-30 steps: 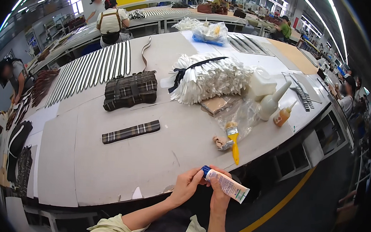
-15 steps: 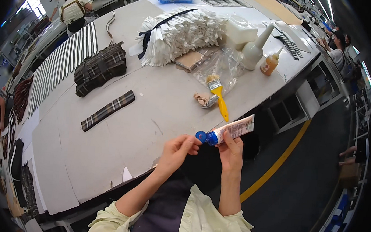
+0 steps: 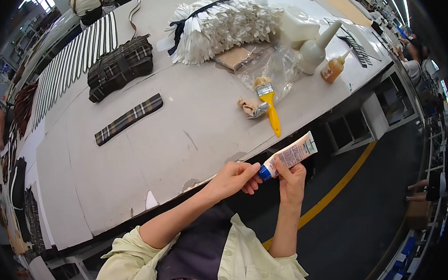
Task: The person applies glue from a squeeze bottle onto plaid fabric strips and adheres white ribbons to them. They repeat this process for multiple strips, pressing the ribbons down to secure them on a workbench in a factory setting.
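Observation:
My right hand (image 3: 292,181) grips a pale squeeze tube (image 3: 291,155) by its lower body, just off the near edge of the work table (image 3: 146,150). The tube's blue cap (image 3: 265,172) points left. My left hand (image 3: 235,177) pinches that cap with its fingertips. On the table beyond the hands lie a yellow-handled brush (image 3: 268,102) and a crumpled rag (image 3: 250,107).
A plaid strap (image 3: 128,119) and a plaid bundle (image 3: 119,67) lie at the left. A white fringed heap (image 3: 223,27), a clear plastic bag (image 3: 272,66), a white nozzle bottle (image 3: 315,49) and an amber bottle (image 3: 333,68) sit farther back. Other people work at distant tables. A yellow floor line (image 3: 334,190) runs at the right.
The view has dipped toward my body. The tube has swung from pointing down-right to pointing up-right, and my left fingers have closed on its blue cap.

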Demonstrator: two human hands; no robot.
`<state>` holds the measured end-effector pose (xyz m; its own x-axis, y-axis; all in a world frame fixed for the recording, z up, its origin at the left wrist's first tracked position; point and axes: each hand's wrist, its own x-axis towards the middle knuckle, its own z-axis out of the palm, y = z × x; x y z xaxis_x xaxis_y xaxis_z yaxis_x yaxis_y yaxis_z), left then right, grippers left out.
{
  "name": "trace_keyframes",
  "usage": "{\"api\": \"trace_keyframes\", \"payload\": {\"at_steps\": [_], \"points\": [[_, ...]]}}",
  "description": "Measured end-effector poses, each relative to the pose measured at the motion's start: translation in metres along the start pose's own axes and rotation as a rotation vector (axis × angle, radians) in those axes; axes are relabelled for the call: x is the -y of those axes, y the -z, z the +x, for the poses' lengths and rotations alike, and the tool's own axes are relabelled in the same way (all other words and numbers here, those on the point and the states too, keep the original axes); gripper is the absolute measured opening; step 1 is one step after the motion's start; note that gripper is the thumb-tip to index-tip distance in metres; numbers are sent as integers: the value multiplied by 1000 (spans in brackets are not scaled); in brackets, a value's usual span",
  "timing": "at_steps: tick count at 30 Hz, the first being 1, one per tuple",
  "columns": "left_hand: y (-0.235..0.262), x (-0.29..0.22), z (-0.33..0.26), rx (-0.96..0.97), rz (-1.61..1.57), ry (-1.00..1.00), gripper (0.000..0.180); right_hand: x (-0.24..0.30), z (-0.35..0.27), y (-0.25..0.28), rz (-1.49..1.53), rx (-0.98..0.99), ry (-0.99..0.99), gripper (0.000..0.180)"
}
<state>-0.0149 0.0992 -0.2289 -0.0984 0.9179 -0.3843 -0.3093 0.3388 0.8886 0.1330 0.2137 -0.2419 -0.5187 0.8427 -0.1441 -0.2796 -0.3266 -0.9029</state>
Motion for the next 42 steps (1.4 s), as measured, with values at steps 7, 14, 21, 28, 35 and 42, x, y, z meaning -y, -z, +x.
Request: {"api": "trace_keyframes", "payload": {"at_steps": [7,14,21,28,35,42], "points": [[-7,7,7,47,-13,56,51,-5,-8,11,-50,-55,46,16],[-20,18,16,46,-46,123,48,-10,-19,23,-109,-127,100,16],[-30,30,27,51,-82,215,49,-24,-25,41,-160,-184,140,17],[-33,43,37,-7,-77,298,54,-41,-31,54,-319,-253,176,18],[-18,48,21,-50,-12,258,61,-89,-23,132,166,-601,24,19],[-56,76,63,-165,-354,175,85,-82,-35,72,235,-359,-66,19]]}}
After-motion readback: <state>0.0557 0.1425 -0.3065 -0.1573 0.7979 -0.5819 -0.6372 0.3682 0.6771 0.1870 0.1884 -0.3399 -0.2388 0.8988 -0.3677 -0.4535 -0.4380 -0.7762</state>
